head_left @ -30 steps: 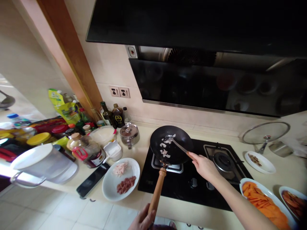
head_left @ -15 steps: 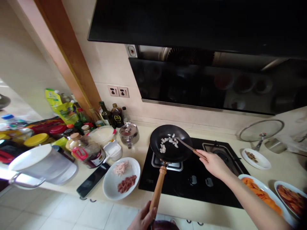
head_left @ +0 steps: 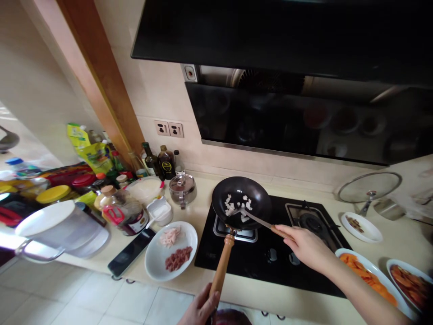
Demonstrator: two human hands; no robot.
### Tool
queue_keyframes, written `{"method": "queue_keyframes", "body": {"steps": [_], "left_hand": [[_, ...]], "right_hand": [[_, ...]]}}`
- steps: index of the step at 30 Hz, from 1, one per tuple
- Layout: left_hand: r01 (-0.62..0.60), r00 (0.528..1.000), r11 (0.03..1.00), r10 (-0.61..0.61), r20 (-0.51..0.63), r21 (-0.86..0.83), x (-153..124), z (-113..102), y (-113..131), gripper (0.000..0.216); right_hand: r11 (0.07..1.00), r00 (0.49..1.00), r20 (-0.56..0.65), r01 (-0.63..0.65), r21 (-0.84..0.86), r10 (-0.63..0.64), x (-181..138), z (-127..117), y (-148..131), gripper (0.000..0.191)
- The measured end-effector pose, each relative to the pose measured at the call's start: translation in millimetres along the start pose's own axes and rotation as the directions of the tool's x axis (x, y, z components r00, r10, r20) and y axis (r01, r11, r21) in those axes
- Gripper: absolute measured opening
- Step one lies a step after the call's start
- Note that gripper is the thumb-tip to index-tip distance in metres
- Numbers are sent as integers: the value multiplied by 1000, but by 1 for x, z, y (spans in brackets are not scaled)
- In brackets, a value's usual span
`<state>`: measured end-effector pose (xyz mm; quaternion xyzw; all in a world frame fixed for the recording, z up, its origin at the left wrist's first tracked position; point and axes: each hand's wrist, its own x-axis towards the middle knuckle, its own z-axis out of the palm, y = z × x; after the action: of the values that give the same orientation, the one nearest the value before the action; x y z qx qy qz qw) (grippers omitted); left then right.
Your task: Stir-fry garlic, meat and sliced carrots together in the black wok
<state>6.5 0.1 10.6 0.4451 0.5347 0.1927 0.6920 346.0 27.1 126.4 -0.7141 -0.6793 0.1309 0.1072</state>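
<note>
A black wok [head_left: 257, 198] sits on the left burner of the stove, its wooden handle [head_left: 221, 266] pointing toward me. My left hand [head_left: 201, 307] is closed around the lower end of that handle. My right hand [head_left: 301, 243] grips the wooden end of a spatula [head_left: 259, 220], whose metal shaft reaches down into the wok. Small white pieces of food [head_left: 230, 205] lie scattered over the wok's bottom, around the spatula's tip. Left of the stove, a white plate [head_left: 152, 266] holds a pale pink heap and a darker red heap of cut meat.
A black range hood [head_left: 270, 40] hangs over the stove [head_left: 250, 266]. To the right are a glass lid [head_left: 368, 187], a small white dish [head_left: 374, 232] and plates of orange slices [head_left: 367, 273] and reddish food [head_left: 409, 284]. A phone [head_left: 131, 253], a pot [head_left: 64, 230], jars and bottles crowd the left.
My right hand has brought the spatula's tip down and nearer to me in the wok. The white pieces have shifted and spread apart. My left hand stays on the handle.
</note>
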Motion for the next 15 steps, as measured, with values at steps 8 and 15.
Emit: {"method": "queue_keyframes", "body": {"steps": [8, 15], "left_hand": [[36, 999, 999, -36, 37, -11, 2, 3, -5, 76], [34, 999, 999, -34, 21, 6, 6, 4, -13, 82]], "right_hand": [[610, 960, 142, -265, 747, 243, 21, -26, 11, 33], [435, 921, -84, -98, 895, 381, 53, -4, -8, 36]]}}
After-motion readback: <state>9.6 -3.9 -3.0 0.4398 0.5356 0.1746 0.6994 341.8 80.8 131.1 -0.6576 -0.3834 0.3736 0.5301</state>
